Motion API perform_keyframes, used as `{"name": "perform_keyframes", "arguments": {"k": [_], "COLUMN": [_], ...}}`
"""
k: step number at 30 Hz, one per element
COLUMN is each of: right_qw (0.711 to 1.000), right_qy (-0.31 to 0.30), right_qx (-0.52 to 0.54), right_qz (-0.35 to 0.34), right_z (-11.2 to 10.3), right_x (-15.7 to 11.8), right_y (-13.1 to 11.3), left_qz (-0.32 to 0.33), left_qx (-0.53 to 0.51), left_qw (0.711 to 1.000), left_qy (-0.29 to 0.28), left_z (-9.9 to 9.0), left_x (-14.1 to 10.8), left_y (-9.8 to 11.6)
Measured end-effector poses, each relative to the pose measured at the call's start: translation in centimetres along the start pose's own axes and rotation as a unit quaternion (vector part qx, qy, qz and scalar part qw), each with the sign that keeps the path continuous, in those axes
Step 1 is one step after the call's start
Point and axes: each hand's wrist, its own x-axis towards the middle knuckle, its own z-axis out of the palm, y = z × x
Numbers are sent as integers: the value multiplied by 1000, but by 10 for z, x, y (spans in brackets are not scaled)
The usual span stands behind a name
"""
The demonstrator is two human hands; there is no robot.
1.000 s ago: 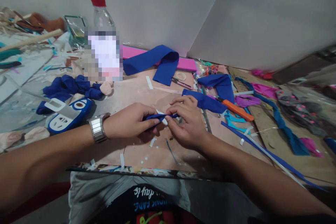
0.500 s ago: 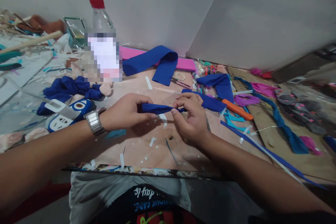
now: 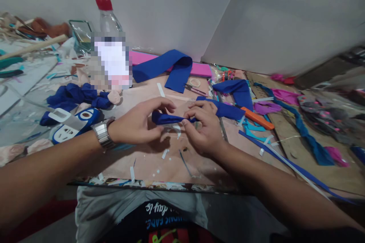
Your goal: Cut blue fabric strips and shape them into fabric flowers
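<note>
A folded strip of blue fabric [image 3: 169,119] stretches between my hands above the table. My right hand [image 3: 203,127] pinches it between thumb and fingertips, with a short end showing past the grip. Around the strip's left end, my left hand [image 3: 142,119] has its thumb and fingers spread apart; a silver watch [image 3: 103,133] sits on that wrist. Behind my right hand lies another blue fabric strip [image 3: 228,109]. A looped blue fabric strip [image 3: 178,62] rests farther back.
A blue-and-white glue gun [image 3: 74,124] and bunched blue fabric [image 3: 78,97] lie at left. An orange cutter [image 3: 259,117] and scissors [image 3: 196,90] are to the right. A red-capped bottle [image 3: 110,21] stands by the wall. Paper scraps litter the table [image 3: 154,167].
My left hand has opened and let go of the strip's left end. My right hand has shifted slightly left, still pinching the fabric.
</note>
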Motion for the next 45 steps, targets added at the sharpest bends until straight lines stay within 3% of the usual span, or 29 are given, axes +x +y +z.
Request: {"name": "perform_keyframes", "arguments": {"k": [2,5,8,11,15,23,34,45], "right_qw": [1000,999,998,998,997,994,993,993], "right_qy": [-23,-35,-39,-44,-50,-79,-84,-82], "right_qx": [-3,-2,-5,-4,-5,4,19,21], "right_qz": [-16,-41,-50,-50,-54,-72,-82,-88], "right_z": [1,1,1,1,1,0,-1,1], "right_x": [-1,-2,-2,-2,-2,-2,-3,-2], "right_y": [-2,-4,-4,-4,-3,-5,-7,-3], "left_qz": [21,21,7,-14,-57,-116,-102,-172], "left_qx": [9,116,202,212,169,-33,-22,-108], "left_qw": [998,987,971,968,974,980,981,963], "left_qy": [-55,-107,-126,-131,-143,-157,-163,-177], "left_z": [2,9,16,17,14,13,16,15], "left_x": [-1,-3,-3,-3,-3,-3,-3,-2], "left_y": [3,5,5,5,11,13,11,12]}}
